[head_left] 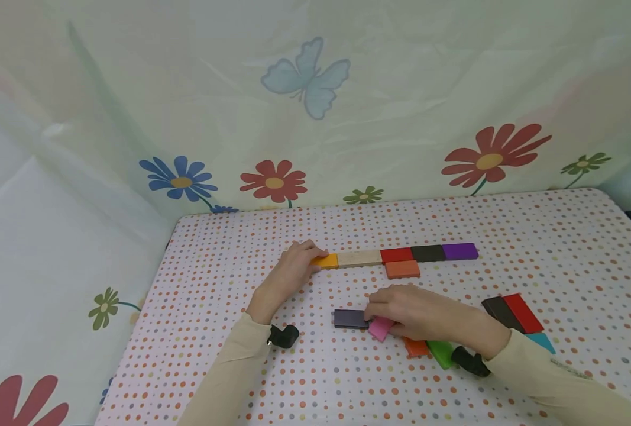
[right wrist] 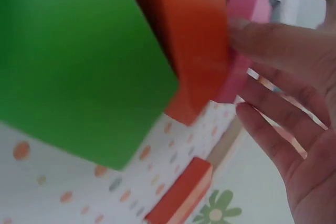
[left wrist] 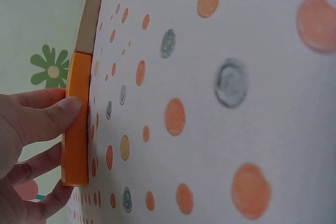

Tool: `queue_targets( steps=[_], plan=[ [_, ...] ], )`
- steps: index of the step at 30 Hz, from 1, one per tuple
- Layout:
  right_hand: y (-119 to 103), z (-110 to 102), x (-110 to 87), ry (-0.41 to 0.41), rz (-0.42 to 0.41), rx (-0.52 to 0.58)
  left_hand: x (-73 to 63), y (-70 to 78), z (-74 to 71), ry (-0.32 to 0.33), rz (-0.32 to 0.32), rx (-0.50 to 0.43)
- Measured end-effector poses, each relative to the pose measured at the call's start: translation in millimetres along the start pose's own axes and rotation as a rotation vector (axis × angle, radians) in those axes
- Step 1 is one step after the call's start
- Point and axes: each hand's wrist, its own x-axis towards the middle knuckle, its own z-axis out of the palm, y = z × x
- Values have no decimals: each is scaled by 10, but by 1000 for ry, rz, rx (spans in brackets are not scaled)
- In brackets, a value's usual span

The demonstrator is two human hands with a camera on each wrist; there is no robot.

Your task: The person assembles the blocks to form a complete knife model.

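Observation:
At the left end of a straight row of blocks, my left hand (head_left: 291, 269) grips a yellow-orange block (head_left: 328, 261), its thumb on the near face in the left wrist view. That block meets a bare wooden block (head_left: 359, 258), followed by red (head_left: 396, 254), black (head_left: 427, 253) and purple (head_left: 460, 251) ones. Nearer to me, my right hand (head_left: 418, 310) pinches a pink block (head_left: 380, 329) between thumb and fingers. A dark grey block (head_left: 349, 319) lies just left of the pink one. The right hand partly hides an orange block (head_left: 416, 348) and a green block (head_left: 442, 353).
Just in front of the row's red block lies another orange block (head_left: 403, 269). Right of my right hand are a black block (head_left: 502, 313), a red block (head_left: 524, 313) and a blue block (head_left: 541, 341). Behind the dotted tabletop (head_left: 230, 248) hangs a flowered curtain (head_left: 390, 154).

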Motion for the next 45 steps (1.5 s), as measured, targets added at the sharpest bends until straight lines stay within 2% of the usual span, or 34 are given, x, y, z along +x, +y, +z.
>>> queue_targets(
  steps=[5,10,18,24,28,35,45],
  plan=[
    [65,-82,-51,32,20,2,3,9,-8,4,2,3],
    [131,-190,-14,64,66,9,-1,1,-17,17,12,23],
    [319,-211,213,185,181,32,-6,-13,-15,25,24,28],
    [458,-160,343,225,219,86,-2,3,-16,7,10,10],
    [475,-133,374,236,224,98,0,4,-4,0,14,17],
    [444,-120,393,214,253,51,14,-2,-7,18,33,20],
    [427,-35,419,195,281,70,0,-13,3,16,19,13]
  ],
)
